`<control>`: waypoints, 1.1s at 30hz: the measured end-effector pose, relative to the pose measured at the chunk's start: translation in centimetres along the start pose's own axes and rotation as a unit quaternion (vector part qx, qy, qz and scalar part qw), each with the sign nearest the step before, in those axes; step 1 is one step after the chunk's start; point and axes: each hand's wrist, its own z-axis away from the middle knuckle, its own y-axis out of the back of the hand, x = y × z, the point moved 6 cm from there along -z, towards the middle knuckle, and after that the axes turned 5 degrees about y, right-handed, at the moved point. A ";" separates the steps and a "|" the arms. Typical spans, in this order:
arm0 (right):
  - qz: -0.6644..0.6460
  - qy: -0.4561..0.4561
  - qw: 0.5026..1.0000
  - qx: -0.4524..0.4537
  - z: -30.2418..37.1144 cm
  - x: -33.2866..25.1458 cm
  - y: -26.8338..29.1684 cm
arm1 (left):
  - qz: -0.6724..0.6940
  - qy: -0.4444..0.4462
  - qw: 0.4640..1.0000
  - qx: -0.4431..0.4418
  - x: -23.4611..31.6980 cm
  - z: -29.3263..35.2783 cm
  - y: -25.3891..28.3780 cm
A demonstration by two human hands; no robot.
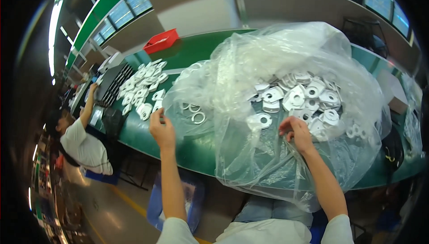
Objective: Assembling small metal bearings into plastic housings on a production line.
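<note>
A big clear plastic bag [286, 61] lies on the green table [196, 47] and holds several flat silver metal parts [295, 96] with round holes. My right hand [296, 133] reaches inside the bag, its fingers curled at the near edge of the pile; whether it grips a part I cannot tell. At the bag's left side, my left hand [161, 130] pinches the edge of the plastic. Metal rings [196, 115] lie under the film just right of that hand.
More silver parts [143, 85] are spread in rows on the table to the left. A red bin [161, 41] stands at the far edge. A person in a white shirt [82, 143] works at the table's left end beside black trays [114, 83].
</note>
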 end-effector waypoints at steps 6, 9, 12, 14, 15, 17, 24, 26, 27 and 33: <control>0.087 -0.043 0.994 -0.042 -0.3 -0.5 -0.6 | 0.126 -0.276 0.879 -0.367 19.6 9.0 -10.7; 0.229 0.085 0.958 -0.153 1.9 -6.0 -0.6 | -0.020 -0.290 0.880 -0.376 17.9 9.8 -14.5; 0.324 0.182 0.927 -0.048 7.3 -14.4 4.8 | -0.044 -0.260 0.873 -0.410 16.1 10.1 -15.7; 0.361 0.240 0.893 0.118 10.5 -18.0 12.3 | -0.059 -0.243 0.879 -0.407 16.2 9.6 -14.5; 0.314 0.228 0.892 0.231 11.4 -18.1 17.0 | -0.059 -0.246 0.876 -0.410 16.5 9.4 -13.9; 0.304 0.187 0.848 0.391 13.7 -17.1 27.1 | -0.100 -0.232 0.876 -0.410 17.8 9.3 -13.9; 0.522 0.032 0.744 0.417 12.0 -10.1 36.3 | 0.122 -0.354 0.882 -0.285 26.3 10.9 -10.6; 0.514 -0.036 0.734 0.442 10.6 -10.1 35.7 | 0.164 -0.350 0.880 -0.275 27.7 11.8 -10.4; 0.507 -0.104 0.720 0.462 10.3 -9.9 35.3 | 0.208 -0.341 0.878 -0.264 28.2 12.1 -10.0; 0.463 -0.050 0.756 0.459 9.9 -9.5 37.5 | 0.316 -0.125 0.830 -0.442 25.5 13.9 -15.8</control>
